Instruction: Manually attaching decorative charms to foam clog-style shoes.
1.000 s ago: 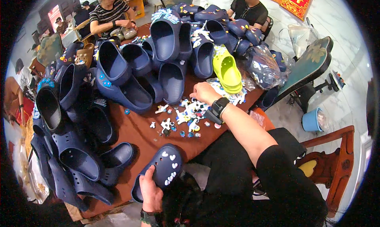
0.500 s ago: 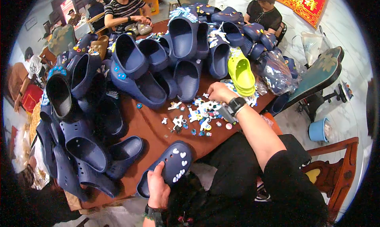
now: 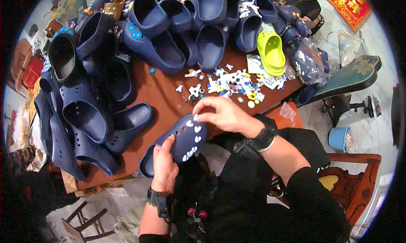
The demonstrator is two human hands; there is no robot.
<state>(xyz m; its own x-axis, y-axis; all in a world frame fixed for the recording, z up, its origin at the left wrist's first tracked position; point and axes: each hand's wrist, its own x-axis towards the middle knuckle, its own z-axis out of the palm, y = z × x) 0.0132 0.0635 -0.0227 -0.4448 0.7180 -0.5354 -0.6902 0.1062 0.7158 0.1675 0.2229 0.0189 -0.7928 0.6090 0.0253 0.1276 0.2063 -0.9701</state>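
the left hand [image 3: 164, 167] is closed around the side of one navy clog [image 3: 179, 142], held just over the near edge of the brown table [image 3: 165, 95]. the right hand [image 3: 222, 114] pinches a small white charm [image 3: 196, 117] at the clog's toe; about nine white charms already sit on its upper. one lime-green clog [image 3: 270, 52] lies at the far right of the table. more than a dozen navy clogs [image 3: 156, 44] are heaped at the back and left; an exact count is not possible. a scatter of loose charms [image 3: 230, 81] lies mid-table. a blue bucket [image 3: 339, 138] stands on the pale floor, one wooden chair [image 3: 359, 179] near it.
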